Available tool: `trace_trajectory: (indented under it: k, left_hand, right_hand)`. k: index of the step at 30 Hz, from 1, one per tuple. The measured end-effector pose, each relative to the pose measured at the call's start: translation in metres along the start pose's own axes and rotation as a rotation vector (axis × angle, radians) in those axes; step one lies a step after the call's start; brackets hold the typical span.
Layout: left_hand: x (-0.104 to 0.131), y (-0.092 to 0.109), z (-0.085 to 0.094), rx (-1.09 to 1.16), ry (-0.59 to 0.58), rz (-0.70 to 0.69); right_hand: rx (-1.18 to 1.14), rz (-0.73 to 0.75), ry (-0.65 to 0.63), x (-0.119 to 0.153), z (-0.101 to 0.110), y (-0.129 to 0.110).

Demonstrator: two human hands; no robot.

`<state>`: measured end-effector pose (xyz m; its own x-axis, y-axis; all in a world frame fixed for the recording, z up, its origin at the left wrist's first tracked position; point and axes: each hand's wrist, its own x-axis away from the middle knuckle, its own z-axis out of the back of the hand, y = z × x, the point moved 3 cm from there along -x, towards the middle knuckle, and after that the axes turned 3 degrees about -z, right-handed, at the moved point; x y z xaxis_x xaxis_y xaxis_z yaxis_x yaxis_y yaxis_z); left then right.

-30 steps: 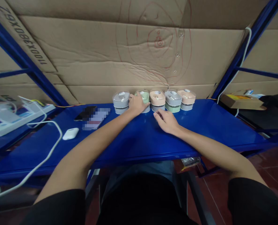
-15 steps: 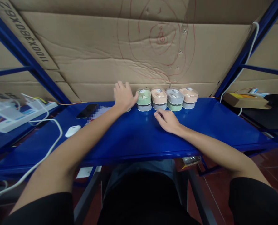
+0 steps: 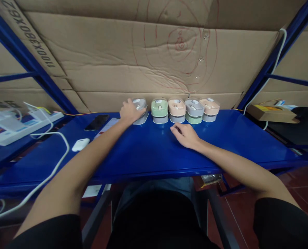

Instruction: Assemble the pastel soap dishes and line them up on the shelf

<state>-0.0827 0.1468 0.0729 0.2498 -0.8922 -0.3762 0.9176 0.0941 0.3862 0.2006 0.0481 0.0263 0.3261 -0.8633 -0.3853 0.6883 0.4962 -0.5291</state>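
Note:
My left hand (image 3: pixel 130 112) is at the left end of a row of two-tier lunch boxes, beside a grey lunch box (image 3: pixel 140 103). Its thumb reaches across the front of that box, apart from the fingers, which lie at the box's left side and partly cover it. To the right stand a green-topped lunch box (image 3: pixel 159 108), a peach-topped one (image 3: pixel 177 107), a grey-topped one with a green base (image 3: pixel 194 108) and another peach-topped one (image 3: pixel 210 105). My right hand (image 3: pixel 186 135) rests on the blue table in front of them, fingers loosely curled, nothing visible in it.
On the left of the blue table (image 3: pixel 143 152) lie a black phone (image 3: pixel 96 122), a paper sheet (image 3: pixel 107 127) and a white earbud case (image 3: pixel 80 145). A white cable (image 3: pixel 63 152) runs down from a power strip (image 3: pixel 26 129). Cardboard (image 3: pixel 104 69) backs the table; a cardboard box (image 3: pixel 273 113) sits right.
My left hand has shifted left, off the green-topped lunch box's edge, uncovering most of the grey lunch box. My right hand stays almost where it was.

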Motion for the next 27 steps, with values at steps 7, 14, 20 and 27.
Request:
trace_trajectory:
  k: [7, 14, 20, 27]
  left_hand:
    - [0.005, -0.022, 0.003, 0.342, 0.429, -0.177]
    - [0.081, -0.019, -0.009, 0.422, 0.323, -0.929]
    - [0.134, 0.005, -0.024, 0.442, -0.255, -1.166]
    - [0.136, 0.006, -0.024, 0.534, -0.408, -0.953]
  right_hand:
    - [-0.077, 0.035, 0.047, 0.001, -0.004, 0.003]
    - [-0.102, 0.277, 0.514, 0.006, 0.013, 0.003]
    - [-0.026, 0.401, 0.096, 0.008, 0.021, -0.013]
    - [0.016, 0.294, -0.297, 0.006, -0.004, -0.005]
